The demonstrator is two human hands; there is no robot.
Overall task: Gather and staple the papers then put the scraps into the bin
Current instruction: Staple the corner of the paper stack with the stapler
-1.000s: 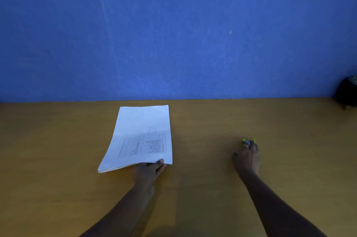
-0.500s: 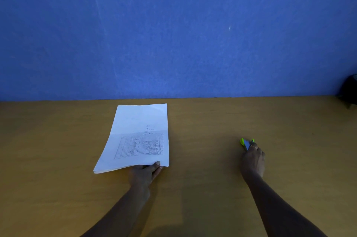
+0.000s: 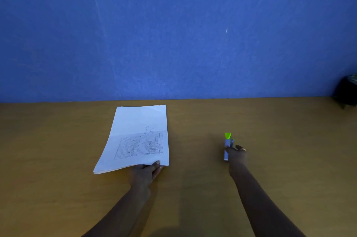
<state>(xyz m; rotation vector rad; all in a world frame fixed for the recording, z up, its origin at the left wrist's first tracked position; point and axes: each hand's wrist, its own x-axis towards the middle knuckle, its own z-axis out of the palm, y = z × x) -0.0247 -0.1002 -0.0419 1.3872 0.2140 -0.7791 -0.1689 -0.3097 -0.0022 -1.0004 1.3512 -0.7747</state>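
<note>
Two hands: left hand (image 3: pixel 145 174) at the papers (image 3: pixel 135 136), right hand (image 3: pixel 236 156) at the stapler (image 3: pixel 228 143); the two are well apart, and bare forearms reach in from the near edge.
Left hand: pinches the near edge of the papers, close to their near right corner. The thumb lies on the top sheet and the other fingers are hidden beneath.
Right hand: fingers curled round the near part of the stapler, knuckles up. A ring (image 3: pixel 243 149) shows on one finger.
Stapler: pale body with a bright green tip that points away from the person. The far half sticks out past the fingers. Whether it rests on the surface or is lifted off it, I cannot tell.
Papers: a white stack left of centre, long side running away from the person and leaning a little to the left. The sheet edges show as layers at the near left corner. A printed grid (image 3: pixel 141 144) covers the near half of the top sheet, too small to read. The far half is mostly blank.
Surface (image 3: pixel 58 159): yellow-brown wood, dimly lit, carrying the papers.
Dark object (image 3: pixel 346 91): at the far right, cut off by the frame edge. What it is I cannot tell.
Wall (image 3: pixel 173 33): plain blue, rising from the far edge of the surface.
</note>
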